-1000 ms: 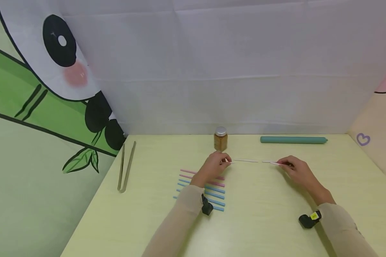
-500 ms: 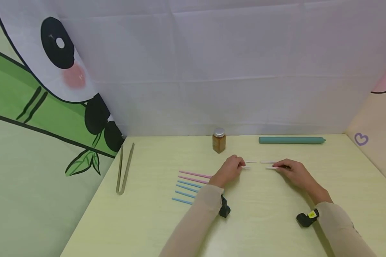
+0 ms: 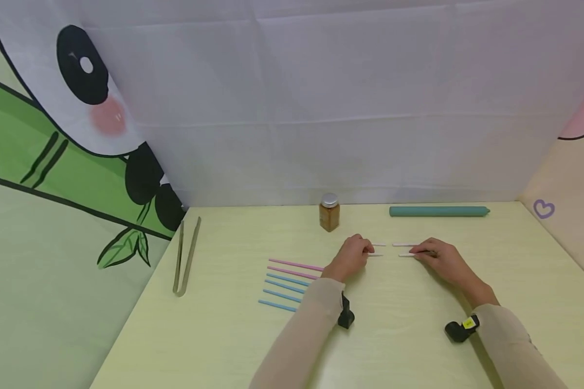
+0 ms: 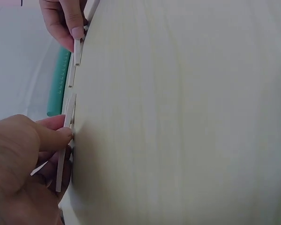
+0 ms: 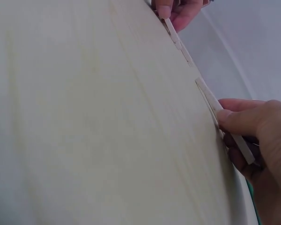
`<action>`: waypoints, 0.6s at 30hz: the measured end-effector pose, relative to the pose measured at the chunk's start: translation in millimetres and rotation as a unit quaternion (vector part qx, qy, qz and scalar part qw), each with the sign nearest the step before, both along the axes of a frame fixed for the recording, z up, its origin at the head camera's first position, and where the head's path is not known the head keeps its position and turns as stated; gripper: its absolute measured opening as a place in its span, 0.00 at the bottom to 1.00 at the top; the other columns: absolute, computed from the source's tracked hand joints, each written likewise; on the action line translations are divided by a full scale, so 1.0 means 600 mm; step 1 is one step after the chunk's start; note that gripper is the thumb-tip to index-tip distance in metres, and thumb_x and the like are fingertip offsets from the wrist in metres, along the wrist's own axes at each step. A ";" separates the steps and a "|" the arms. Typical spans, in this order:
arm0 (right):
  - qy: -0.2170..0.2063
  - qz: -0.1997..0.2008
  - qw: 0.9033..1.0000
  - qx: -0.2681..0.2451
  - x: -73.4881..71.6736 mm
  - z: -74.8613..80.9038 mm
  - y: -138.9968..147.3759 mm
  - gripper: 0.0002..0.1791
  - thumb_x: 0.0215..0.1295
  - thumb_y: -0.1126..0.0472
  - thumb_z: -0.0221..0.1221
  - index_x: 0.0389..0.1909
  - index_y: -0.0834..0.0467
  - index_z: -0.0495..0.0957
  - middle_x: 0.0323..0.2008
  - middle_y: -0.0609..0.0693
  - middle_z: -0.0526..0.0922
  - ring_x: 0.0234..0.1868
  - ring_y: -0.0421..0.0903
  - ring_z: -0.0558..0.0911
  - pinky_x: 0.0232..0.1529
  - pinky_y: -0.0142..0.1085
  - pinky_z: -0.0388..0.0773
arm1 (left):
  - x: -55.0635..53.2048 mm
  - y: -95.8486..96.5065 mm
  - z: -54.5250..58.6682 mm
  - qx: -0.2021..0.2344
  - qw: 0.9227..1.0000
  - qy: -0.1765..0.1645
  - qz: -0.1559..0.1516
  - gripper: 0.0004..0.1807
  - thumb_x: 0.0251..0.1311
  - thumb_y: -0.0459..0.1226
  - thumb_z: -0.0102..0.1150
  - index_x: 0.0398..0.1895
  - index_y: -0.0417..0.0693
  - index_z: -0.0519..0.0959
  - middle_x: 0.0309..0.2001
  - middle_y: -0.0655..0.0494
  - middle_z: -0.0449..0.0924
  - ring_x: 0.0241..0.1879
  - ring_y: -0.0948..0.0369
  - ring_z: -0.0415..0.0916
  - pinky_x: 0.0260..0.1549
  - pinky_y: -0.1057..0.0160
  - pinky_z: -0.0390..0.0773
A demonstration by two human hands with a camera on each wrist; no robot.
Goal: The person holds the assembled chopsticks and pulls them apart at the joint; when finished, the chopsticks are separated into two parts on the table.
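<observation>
In the head view my left hand [image 3: 351, 258] pinches a thin white stick [image 4: 60, 176] between thumb and fingers, low over the table. Facing it across a small gap, my right hand [image 3: 440, 258] pinches another white stick [image 5: 244, 151]. The two held sticks lie roughly in line, their free ends apart. Just behind them are two more white sticks, a left one [image 3: 379, 245] and a right one [image 3: 402, 245], each partly hidden by a hand. Several blue sticks [image 3: 282, 296] and two pink sticks [image 3: 294, 263] lie left of my left hand, their right ends covered by that arm.
A small amber jar [image 3: 329, 217] with a silver lid stands behind my left hand. Along the back edge lies a teal tube [image 3: 438, 211]. U-shaped metal tongs [image 3: 190, 259] rest near the table's left edge. A printed cloth [image 3: 321, 108] hangs behind the table.
My left hand has moved right with its white stick, closer to the right hand. My right hand has shifted only slightly, and its stick now sits nearer me than the stick behind.
</observation>
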State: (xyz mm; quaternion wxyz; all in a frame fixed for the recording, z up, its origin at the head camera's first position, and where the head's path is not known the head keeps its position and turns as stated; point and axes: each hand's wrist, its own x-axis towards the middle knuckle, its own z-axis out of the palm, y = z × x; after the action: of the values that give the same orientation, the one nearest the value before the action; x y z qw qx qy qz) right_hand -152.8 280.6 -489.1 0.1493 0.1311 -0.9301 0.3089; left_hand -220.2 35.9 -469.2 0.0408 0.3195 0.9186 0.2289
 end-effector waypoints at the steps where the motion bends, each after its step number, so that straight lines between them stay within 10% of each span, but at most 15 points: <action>1: 0.003 0.000 1.000 0.003 0.000 0.001 0.000 0.07 0.60 0.69 0.62 0.38 0.57 0.85 0.37 0.50 0.83 0.41 0.49 0.80 0.40 0.28 0.74 | 0.000 0.001 -0.001 0.000 1.000 0.002 0.002 0.08 0.63 0.30 0.56 0.39 0.47 0.84 0.37 0.56 0.77 0.37 0.63 0.70 0.42 0.71 0.71; 18: 0.015 0.040 0.999 0.021 -0.046 -0.006 0.026 0.11 0.60 0.71 0.61 0.41 0.59 0.86 0.36 0.52 0.81 0.38 0.49 0.79 0.36 0.35 0.74 | -0.025 0.032 -0.006 0.016 0.999 0.004 0.048 0.06 0.63 0.31 0.57 0.37 0.49 0.83 0.35 0.58 0.75 0.36 0.64 0.69 0.41 0.72 0.71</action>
State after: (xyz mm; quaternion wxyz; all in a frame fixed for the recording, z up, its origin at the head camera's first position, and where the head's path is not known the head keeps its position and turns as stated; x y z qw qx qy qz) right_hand -180.1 296.4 -492.4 0.1479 0.1761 -0.9281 0.2929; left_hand -235.1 55.0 -472.5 0.0204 0.2764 0.9293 0.2442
